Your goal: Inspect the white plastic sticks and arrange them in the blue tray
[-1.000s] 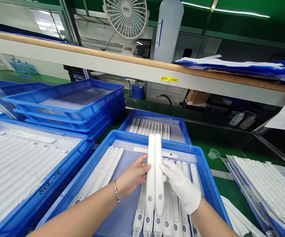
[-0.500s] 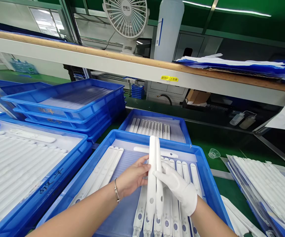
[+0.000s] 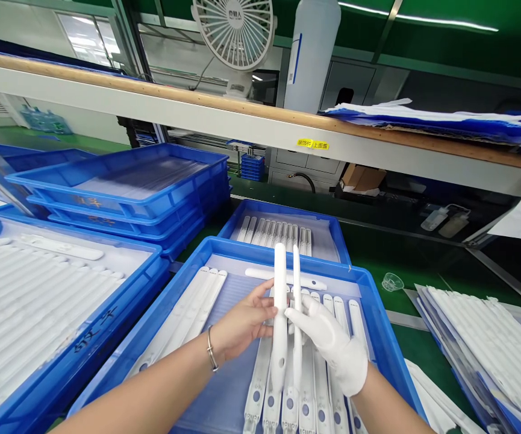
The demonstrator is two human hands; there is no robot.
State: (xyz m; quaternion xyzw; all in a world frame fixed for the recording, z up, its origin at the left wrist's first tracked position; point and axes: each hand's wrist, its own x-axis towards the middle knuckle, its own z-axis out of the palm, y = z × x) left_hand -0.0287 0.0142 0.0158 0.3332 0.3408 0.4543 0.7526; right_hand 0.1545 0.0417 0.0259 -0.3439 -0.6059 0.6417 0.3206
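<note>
My bare left hand (image 3: 244, 313), with a bracelet at the wrist, pinches a long white plastic strip (image 3: 280, 319) held upright. In my right hand (image 3: 327, 337), gloved in white, is a second white plastic strip (image 3: 297, 313), turned nearly edge-on. A narrow gap parts the two strips. Both hands are above a blue tray (image 3: 375, 307). Inside it several white strips with dark oval spots (image 3: 321, 392) lie side by side below my hands. More strips (image 3: 188, 313) rest at the tray's left, and one strip (image 3: 309, 281) lies crosswise at the back.
At left a blue tray (image 3: 106, 331) holds many white strips, with stacked blue trays (image 3: 188, 199) behind. Another tray (image 3: 336, 232) of strips sits further back. A pile of white strips (image 3: 481, 337) and a clear cup (image 3: 392, 281) are at right. A shelf (image 3: 242, 123) crosses above.
The two strips, side by side before, are now apart at the top. The right-hand strip has turned edge-on, and the left-hand one has turned slightly too.
</note>
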